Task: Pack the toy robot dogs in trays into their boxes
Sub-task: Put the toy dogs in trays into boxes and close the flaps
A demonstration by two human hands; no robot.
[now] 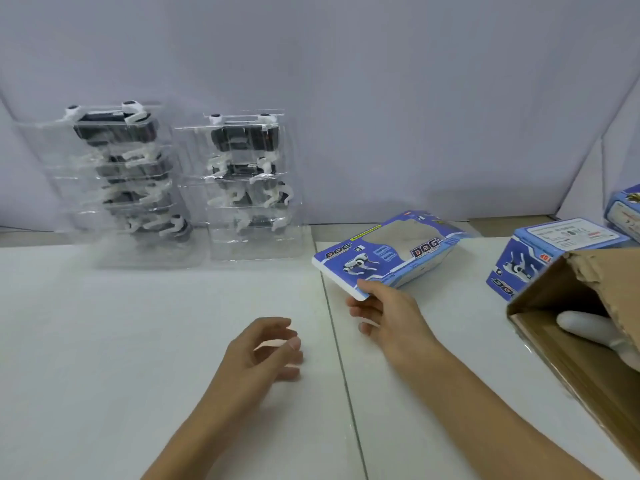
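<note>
Pinching blue box [388,252] corner, right hand [384,315]; left hand [266,348] loosely curled, holding nothing.

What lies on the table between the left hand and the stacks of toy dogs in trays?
In the head view, nothing: only bare white table lies between the left hand and the two tray stacks at the wall.

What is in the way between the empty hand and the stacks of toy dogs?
Nothing visible. The left hand hovers over bare white table, and only open tabletop lies between it and the two stacks of trays by the back wall. The right hand holds the flat blue box off to the side.
</note>
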